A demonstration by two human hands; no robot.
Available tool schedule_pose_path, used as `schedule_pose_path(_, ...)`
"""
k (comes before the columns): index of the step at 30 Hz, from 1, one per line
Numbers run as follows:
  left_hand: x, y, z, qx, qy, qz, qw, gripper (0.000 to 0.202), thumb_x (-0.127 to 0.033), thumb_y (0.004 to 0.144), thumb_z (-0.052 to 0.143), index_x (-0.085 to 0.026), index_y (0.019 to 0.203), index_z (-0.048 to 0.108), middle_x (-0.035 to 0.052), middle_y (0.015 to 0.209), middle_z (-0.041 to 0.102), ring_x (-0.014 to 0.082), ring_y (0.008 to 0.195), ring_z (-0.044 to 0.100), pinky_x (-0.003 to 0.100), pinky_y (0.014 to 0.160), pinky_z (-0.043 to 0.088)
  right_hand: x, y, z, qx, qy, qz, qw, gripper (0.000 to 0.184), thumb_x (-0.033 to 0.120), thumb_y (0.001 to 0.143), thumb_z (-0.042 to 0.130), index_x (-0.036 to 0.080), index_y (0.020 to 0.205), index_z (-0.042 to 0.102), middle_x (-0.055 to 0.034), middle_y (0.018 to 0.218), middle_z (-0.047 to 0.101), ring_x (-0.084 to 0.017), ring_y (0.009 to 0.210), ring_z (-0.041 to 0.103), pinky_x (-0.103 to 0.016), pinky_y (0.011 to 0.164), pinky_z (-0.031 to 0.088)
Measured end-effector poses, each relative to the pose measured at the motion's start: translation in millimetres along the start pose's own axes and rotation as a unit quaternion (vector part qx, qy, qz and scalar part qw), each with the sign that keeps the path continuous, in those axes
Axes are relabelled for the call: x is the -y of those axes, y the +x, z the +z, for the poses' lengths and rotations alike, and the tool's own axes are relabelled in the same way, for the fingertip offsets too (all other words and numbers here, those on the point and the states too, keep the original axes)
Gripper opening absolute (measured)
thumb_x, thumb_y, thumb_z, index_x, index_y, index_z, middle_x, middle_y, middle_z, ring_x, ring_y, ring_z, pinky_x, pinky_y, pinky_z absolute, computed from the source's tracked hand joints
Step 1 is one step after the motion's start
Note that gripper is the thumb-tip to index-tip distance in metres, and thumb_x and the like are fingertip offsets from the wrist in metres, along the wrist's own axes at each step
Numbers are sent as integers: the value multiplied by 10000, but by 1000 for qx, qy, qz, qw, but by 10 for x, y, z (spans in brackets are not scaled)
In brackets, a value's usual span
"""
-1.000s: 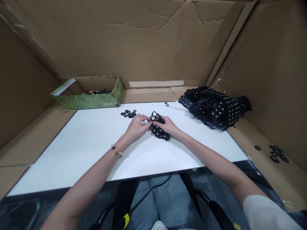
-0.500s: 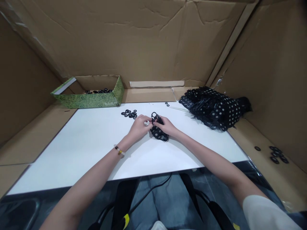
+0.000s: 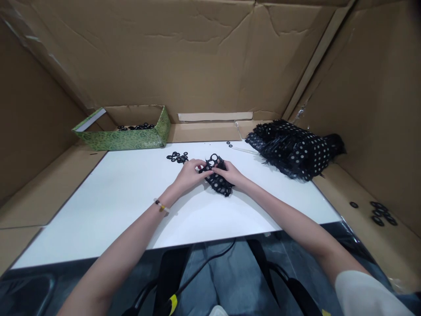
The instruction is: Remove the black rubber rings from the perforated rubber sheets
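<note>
Pinching dotted cloth (image 3: pixel 219 184) over mid-bench (image 3: pixel 197 224) with left hand (image 3: pixel 189 173) and right hand (image 3: pixel 233 174), probably to steady fabric against ring (image 3: pixel 214 154), loose rings (image 3: pixel 179 159) near left hand, presumably for easy reach.

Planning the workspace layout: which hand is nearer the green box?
Left: the left hand is right of the green box, toward the person; the right hand is farther right.

Brn cardbd walls (image 3: pixel 204 79) surround wht tbl (image 3: pixel 121 197), gry flr (image 3: pixel 285 254) below.

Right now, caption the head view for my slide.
Left hand and right hand pinch dotted black cloth near black rings.
</note>
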State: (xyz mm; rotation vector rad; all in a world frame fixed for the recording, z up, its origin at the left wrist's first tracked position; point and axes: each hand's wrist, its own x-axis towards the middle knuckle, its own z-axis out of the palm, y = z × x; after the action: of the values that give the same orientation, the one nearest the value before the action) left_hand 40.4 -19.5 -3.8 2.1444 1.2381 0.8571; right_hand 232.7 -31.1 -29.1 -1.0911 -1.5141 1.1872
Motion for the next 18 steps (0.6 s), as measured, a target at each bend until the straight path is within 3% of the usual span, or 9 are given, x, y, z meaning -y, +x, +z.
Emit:
schedule_pose_path(4,-18,-4,21,24,-21,28,999,316,-454,870,540,-193,828,712,71,865,710,234,848,605,345,804,444,2,6,-4,4,3,7,1000,256,411,721,667,180,795,584,-4,812,644,-176,821,571,-322,845,435)
schedule_pose_path(6,10,17,-12,9,-28,36,999,300,-392,880,503,-191,821,718,70,884,723,233,871,614,349,844,442,7,3,-6,1,3,11,1000,245,397,716,667,179,795,586,-3,814,644,-174,819,569,-322,850,430)
schedule_pose_path(8,78,55,-84,-40,-41,1,998,274,-332,857,489,-185,793,711,63,864,728,222,845,621,330,806,455,16,-5,-8,-10,-1,26,1000,234,382,707,670,181,791,586,-4,814,648,-176,820,572,-322,849,429)
schedule_pose_path(11,204,113,-233,-170,-74,-90,978,246,-282,809,476,-174,767,692,52,789,705,193,733,605,273,622,440,30,-20,-12,-34,4,68,997,231,369,693,682,186,795,584,-6,811,658,-183,825,582,-318,829,438)
schedule_pose_path(13,246,125,-302,-216,-82,-101,968,227,-270,792,485,-172,749,685,49,752,689,185,705,595,260,582,421,28,-24,-13,-40,12,81,996,241,371,686,690,187,802,586,-7,814,663,-186,828,588,-316,821,444)
schedule_pose_path(15,221,105,-308,-176,-70,-65,980,204,-290,795,525,-177,730,682,46,739,688,185,707,590,272,620,432,14,-21,-12,-36,10,72,997,250,379,687,695,182,801,592,-9,816,666,-187,831,592,-317,824,446)
schedule_pose_path(18,97,40,-213,-37,-12,13,999,199,-380,786,644,-196,745,705,53,788,715,207,763,599,313,726,449,-12,-10,-12,-29,-7,41,999,263,399,703,692,171,806,609,-17,821,672,-191,842,598,-322,838,443)
